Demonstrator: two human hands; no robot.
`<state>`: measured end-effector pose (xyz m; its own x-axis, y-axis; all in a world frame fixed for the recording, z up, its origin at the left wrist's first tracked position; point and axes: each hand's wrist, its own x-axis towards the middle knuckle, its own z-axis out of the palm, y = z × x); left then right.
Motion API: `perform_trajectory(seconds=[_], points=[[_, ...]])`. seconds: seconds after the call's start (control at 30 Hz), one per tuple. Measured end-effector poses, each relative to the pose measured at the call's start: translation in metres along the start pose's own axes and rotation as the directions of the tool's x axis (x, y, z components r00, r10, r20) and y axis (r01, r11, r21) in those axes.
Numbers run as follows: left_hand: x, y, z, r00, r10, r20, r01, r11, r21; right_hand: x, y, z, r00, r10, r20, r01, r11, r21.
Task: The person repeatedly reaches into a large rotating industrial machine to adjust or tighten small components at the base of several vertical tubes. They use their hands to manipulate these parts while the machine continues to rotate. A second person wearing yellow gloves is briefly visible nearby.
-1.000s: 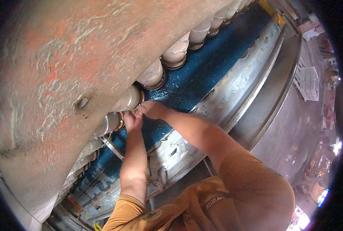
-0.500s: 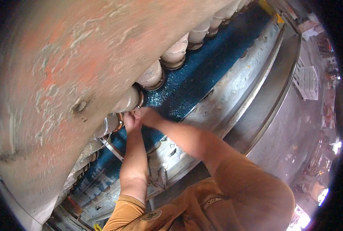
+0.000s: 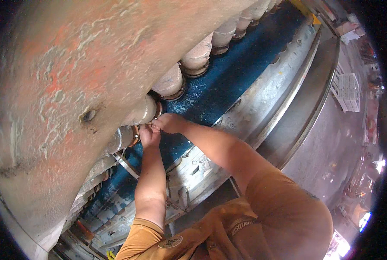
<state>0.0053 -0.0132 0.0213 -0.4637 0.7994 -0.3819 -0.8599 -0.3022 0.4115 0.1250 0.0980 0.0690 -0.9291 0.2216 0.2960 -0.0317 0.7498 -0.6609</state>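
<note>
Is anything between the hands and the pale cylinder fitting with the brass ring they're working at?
Nothing visible. The left hand and right hand meet right at the brass ring on the pale cylinder, fingertips against it. Neighbouring cylinders stand beside, not in the way. The contact spot itself is partly hidden by the fingers.

The big drum [image 3: 72, 78] above me at ten o'clock was rough metal, its orange paint flaking to dull grey patches. The stubby rollers [image 3: 172, 82] beside my fingers looked matt and chalky, caked pale, each seated on a tarnished metal collar [image 3: 135, 136]. The band [image 3: 232, 82] toward one o'clock was gritty blue paint, speckled. The curved rail [image 3: 289, 99] at three o'clock was bare, scuffed steel with a soft sheen. My sleeve [image 3: 284, 216] was matt tan cloth.
</note>
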Motion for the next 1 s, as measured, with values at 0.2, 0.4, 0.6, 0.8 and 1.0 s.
perform_trajectory(seconds=[0.2, 0.4, 0.6, 0.8, 1.0], points=[[-0.007, -0.006, 0.022, 0.994, 0.037, -0.105, -0.040, 0.999, -0.023, 0.026, 0.005, -0.023, 0.897, 0.142, 0.418, -0.182, 0.982, 0.056], [0.000, -0.007, 0.005, 0.999, -0.037, 0.008, 0.038, 0.993, -0.109, 0.027, 0.023, -0.013, 0.854, 0.215, 0.474, -0.181, 0.976, -0.117], [-0.005, -0.004, 0.023, 0.975, 0.056, -0.214, -0.024, 0.988, 0.150, 0.009, -0.045, -0.006, 0.887, 0.389, 0.250, -0.380, 0.921, -0.086], [-0.010, 0.001, 0.003, 0.998, -0.028, -0.055, 0.033, 0.995, 0.096, -0.011, -0.020, 0.007, 0.965, 0.247, 0.085, -0.247, 0.969, -0.014], [-0.008, -0.006, 0.045, 1.000, 0.021, 0.011, -0.020, 1.000, -0.012, 0.003, 0.015, -0.026, 0.989, 0.021, 0.147, -0.017, 0.999, -0.031]])
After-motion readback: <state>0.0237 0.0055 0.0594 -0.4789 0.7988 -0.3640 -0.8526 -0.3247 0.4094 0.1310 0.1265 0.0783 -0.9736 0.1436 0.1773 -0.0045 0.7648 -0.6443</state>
